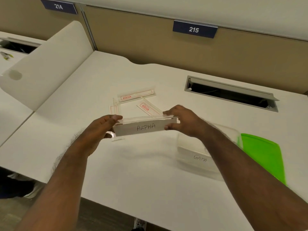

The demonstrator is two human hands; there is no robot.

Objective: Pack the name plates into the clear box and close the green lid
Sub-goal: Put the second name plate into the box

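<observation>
You work at a white desk (150, 180), and I will give every place from the clear box (196, 165) that stands on it at your right. The beige partition (150, 39) behind the desk carries two blue signs, "214" (58, 6) and "215" (194, 29). A cable tray opening (231, 94) lies behind the box, well apart from it. The green lid (265, 155) lies flat on the desk just beside the box on its right side, so the box is open.

Inside the box you can already see one name plate with the word "GAMA" (200, 158). To the left of the box, above the desk, you hold the "ALPHA" name plate (145, 127) by its two ends: your left hand (101, 129) pinches the left end, your right hand (181, 121) pinches the right end, both closed firmly on it. Behind this plate and left of the box, three more clear plates lie on the desk: one long plate (136, 95) and one slanted plate (147, 108) with small red printing, which is upside down and I cannot read it surely, and one short plate (114, 109).

I think the danger is this: the acrylic is smooth, so it can slip from your fingertips. The paper insert can also slide out if you tilt it. Your right forearm is over the box and may push it when you lower the plate.
</observation>
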